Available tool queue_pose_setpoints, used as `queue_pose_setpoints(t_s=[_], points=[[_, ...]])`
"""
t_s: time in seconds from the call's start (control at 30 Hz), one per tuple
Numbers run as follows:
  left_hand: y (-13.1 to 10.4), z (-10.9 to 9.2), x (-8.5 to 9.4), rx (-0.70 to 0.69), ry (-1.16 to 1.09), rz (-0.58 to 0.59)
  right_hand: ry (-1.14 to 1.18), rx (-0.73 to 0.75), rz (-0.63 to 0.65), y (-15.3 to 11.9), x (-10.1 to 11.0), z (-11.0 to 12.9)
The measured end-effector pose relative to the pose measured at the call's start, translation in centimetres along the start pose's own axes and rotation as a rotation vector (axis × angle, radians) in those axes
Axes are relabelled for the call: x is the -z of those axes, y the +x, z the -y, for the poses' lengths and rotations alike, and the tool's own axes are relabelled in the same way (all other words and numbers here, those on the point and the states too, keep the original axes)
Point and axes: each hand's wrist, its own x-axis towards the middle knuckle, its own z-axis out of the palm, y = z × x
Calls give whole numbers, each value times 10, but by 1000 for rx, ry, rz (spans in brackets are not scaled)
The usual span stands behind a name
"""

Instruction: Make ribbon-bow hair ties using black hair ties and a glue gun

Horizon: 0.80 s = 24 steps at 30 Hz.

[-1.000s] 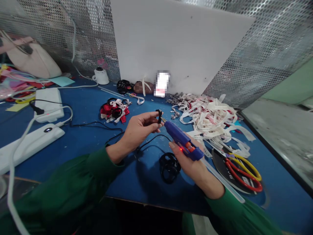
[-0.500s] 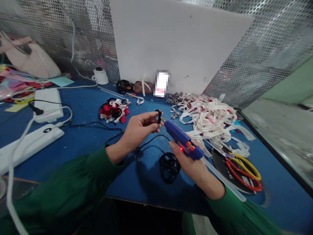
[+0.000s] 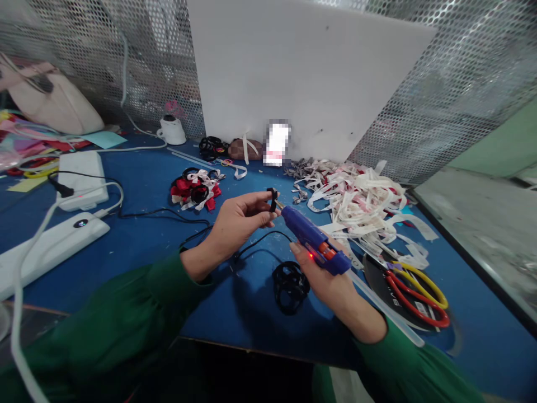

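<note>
Between the thumb and fingers of my left hand (image 3: 241, 221) is a small black hair tie (image 3: 273, 200), held up above the table. My right hand (image 3: 323, 277) is wrapped round a blue glue gun (image 3: 308, 232) with a red light glowing on its side. The gun's metal nozzle points at the hair tie, very close to it or touching; which of the two I cannot tell. A long clear glue stick (image 3: 388, 310) sticks out of its back end. Below, near my right wrist, lies a bundle of black hair ties (image 3: 290, 286).
A heap of white ribbons (image 3: 361, 196) spreads at the back right, near scissors (image 3: 419, 294) with red and yellow handles. Red and white bows (image 3: 195, 189) lie left of centre. Power strips (image 3: 52, 246) and cables cross the left. A lit phone (image 3: 277, 144) leans against a white board (image 3: 293, 67).
Both hands hold almost the same position. The glue gun's rear end and the glue stick have shifted very slightly to the right.
</note>
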Motion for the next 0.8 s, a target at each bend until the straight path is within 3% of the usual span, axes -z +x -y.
queue_pose_setpoints(t_s=[0.8], points=[[-1, -1, -1, 13, 2, -4, 31, -22, -8, 0, 0, 2]])
